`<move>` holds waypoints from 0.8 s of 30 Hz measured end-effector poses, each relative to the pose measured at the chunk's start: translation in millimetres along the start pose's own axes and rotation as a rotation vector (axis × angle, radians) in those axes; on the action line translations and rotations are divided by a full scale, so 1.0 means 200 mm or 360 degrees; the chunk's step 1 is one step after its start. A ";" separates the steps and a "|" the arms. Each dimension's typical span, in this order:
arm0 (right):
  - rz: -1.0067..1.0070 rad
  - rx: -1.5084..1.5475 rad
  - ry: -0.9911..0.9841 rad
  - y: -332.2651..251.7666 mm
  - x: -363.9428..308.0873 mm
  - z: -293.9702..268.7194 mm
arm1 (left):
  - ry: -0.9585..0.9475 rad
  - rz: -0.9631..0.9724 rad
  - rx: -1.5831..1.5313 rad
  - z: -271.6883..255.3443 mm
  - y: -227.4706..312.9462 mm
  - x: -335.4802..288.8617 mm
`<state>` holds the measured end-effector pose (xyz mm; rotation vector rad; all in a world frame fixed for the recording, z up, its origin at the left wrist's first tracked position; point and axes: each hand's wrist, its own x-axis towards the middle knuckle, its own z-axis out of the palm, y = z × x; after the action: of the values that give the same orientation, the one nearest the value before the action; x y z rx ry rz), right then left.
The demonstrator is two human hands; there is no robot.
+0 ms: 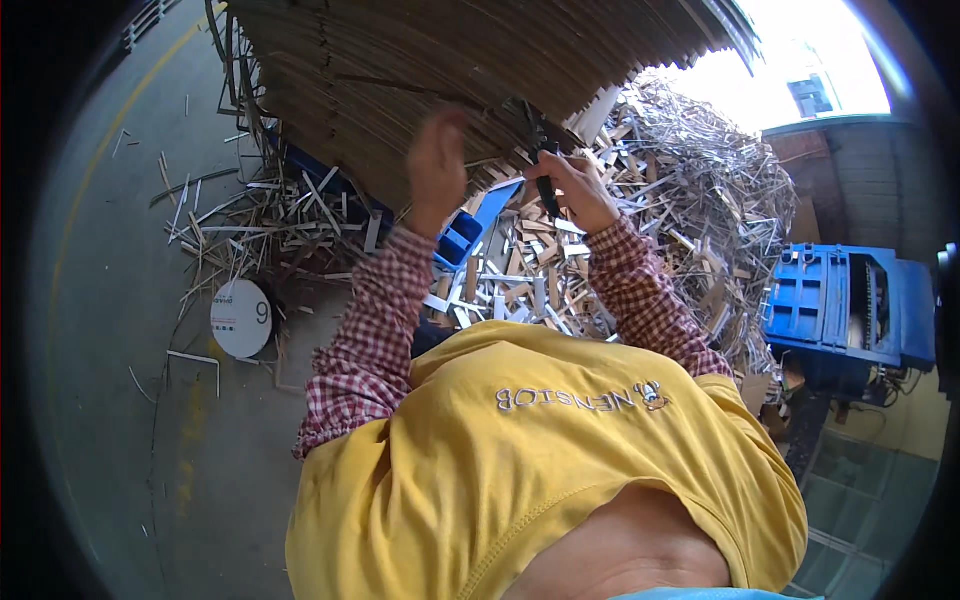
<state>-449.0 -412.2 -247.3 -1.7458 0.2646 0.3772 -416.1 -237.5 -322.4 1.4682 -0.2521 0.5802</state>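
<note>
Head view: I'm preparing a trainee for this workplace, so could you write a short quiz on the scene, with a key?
1. Which of the person's hands holds the black tool?

2. True or false: in the picture, the round white disc is farther left than the big machine.

3. What colour is that machine mainly?
A) red
B) blue
C) green

Key:
1. The right hand.
2. True.
3. B.
</note>
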 end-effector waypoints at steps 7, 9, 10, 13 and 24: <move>-0.0236 0.0029 0.0223 0.06 -0.02 0.05 | -0.0226 -0.0064 -0.0302 0.31 0.19 -0.25; -0.0299 -0.0141 0.0295 0.19 -0.03 -0.03 | -0.0304 -0.0593 -0.0581 0.37 0.24 -0.28; -0.0271 -0.0283 0.0333 0.26 -0.04 -0.08 | -0.0459 -0.0533 -0.0189 0.40 0.21 -0.30; -0.0245 -0.0106 0.0261 0.28 -0.11 -0.11 | -0.0311 -0.0326 -0.0350 0.45 0.26 -0.36; 0.0329 -0.0648 -0.0125 0.35 -0.49 -0.36 | -0.0789 -0.0739 -0.0290 0.09 0.13 -0.49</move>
<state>-557.9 -499.5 -259.1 -2.1027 0.3296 0.6854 -508.0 -276.3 -347.7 1.4119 -0.3261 -0.1843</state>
